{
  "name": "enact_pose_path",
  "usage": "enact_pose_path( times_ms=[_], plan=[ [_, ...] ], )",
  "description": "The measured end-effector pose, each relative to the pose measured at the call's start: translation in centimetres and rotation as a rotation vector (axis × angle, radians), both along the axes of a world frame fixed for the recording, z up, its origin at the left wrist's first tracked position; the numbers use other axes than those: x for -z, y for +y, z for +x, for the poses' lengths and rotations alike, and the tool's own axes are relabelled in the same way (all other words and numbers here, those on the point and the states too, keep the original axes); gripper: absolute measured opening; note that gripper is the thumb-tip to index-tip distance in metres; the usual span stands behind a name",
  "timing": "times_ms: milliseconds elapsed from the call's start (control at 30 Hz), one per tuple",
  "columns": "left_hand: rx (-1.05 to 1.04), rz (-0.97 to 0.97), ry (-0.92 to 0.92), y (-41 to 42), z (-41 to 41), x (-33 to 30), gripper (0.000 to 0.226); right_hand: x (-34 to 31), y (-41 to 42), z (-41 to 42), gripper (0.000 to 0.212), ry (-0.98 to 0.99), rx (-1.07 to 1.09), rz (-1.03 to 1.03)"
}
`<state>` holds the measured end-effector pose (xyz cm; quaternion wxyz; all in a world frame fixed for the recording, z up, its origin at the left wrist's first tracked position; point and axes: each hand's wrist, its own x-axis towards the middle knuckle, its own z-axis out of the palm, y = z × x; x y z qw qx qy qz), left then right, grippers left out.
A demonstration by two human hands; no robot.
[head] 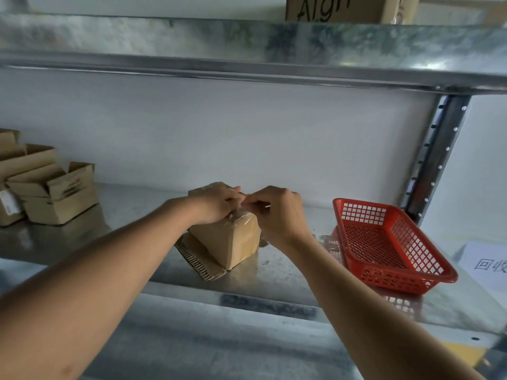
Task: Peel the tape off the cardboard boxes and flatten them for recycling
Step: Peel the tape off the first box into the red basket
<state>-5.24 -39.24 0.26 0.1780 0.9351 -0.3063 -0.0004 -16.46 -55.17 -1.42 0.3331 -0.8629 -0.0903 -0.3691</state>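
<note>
Left hand: we see the left hand [216, 205] laid over the top of a small cardboard box [230, 242], fingers curled down on its upper edge, holding it in place.
Right hand: the right hand [274, 215] meets the left at the box's top, fingertips pinching a strip of clear tape [241, 215] that wrinkles across the upper near face.
Box: it stands tilted under both hands, one corner pointing toward us, on a flattened piece of corrugated cardboard [197, 259] whose fluted edge shows at the near side.
Shelf: box and cardboard sit mid-way along a galvanised metal shelf [274, 272], close to its front lip.
Basket: a red plastic mesh basket [389, 242] stands on the shelf to the right of the hands, apart from the box.
Other boxes: a cluster of open cardboard boxes [55, 193] sits well to the left, against the white wall.
Above: an upper shelf [247, 50] carries a printed carton [343, 8].
Sign: a white paper sheet [485, 267] with printed characters lies at the far right edge.
</note>
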Motion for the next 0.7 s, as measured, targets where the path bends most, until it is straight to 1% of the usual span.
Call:
enact_pose_path(
  times_ms=[100,167,233,333,367,467,500,567,633,700],
  plan=[
    [0.006,0.003,0.036,-0.2,-0.5,-0.4,0.041,-0.2,-1.0,-0.7,0.006,0.087,-0.046,0.115],
    [0.01,0.021,0.058,-0.2,-0.5,-0.7,0.042,-0.4,-1.2,-1.3,0.004,0.12,-0.095,0.186],
    [-0.012,0.022,0.075,-0.5,-0.3,-0.7,0.045,-0.6,-1.0,-1.7,0.005,0.144,-0.126,0.208],
    [-0.021,-0.003,0.082,-0.6,-0.6,-0.7,0.066,-0.3,-0.8,-2.1,0.006,0.14,-0.152,0.231],
    [-0.026,-0.011,0.085,-0.4,-0.5,-0.6,0.064,-0.3,-0.6,-2.4,0.004,0.128,-0.175,0.243],
    [-0.048,-0.031,0.117,0.1,0.2,0.0,0.031,-1.3,0.6,-3.8,0.007,0.089,-0.331,0.301],
    [-0.045,-0.05,0.125,0.3,0.9,0.4,0.03,-1.9,1.0,-4.1,0.009,0.075,-0.373,0.291],
    [-0.03,-0.091,0.141,0.6,0.9,0.6,0.036,-2.8,1.5,-4.1,0.012,0.033,-0.362,0.256],
    [-0.018,-0.073,0.11,0.6,-0.1,0.3,0.036,-2.9,1.0,-3.2,0.008,0.046,-0.288,0.357],
    [-0.015,-0.014,0.067,0.7,-1.2,0.0,0.043,-2.6,0.2,-2.4,0.009,0.109,-0.19,0.473]
  ],
)
